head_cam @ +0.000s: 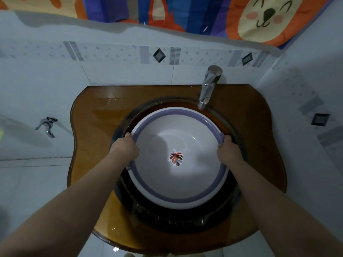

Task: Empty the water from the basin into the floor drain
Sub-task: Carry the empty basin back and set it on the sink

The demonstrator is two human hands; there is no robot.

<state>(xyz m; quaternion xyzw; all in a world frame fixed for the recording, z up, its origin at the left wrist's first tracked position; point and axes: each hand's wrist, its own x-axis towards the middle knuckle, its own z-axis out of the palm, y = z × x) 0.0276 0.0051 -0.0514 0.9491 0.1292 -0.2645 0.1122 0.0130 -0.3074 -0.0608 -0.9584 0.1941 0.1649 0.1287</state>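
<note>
A round white basin [185,182] with a purple rim and a leaf sticker on its bottom sits inside the dark glass sink bowl [167,219]. My left hand [126,147] grips the basin's left rim. On the opposite side my right hand [229,150] grips the right rim. Water in the basin is hard to make out. No floor drain is in view.
The sink is set in an amber glass counter [89,127] against a tiled wall. A chrome tap [207,88] overhangs the sink's back right edge. A second wall tap [47,126] sticks out at the left. A colourful cartoon cloth [185,12] hangs above.
</note>
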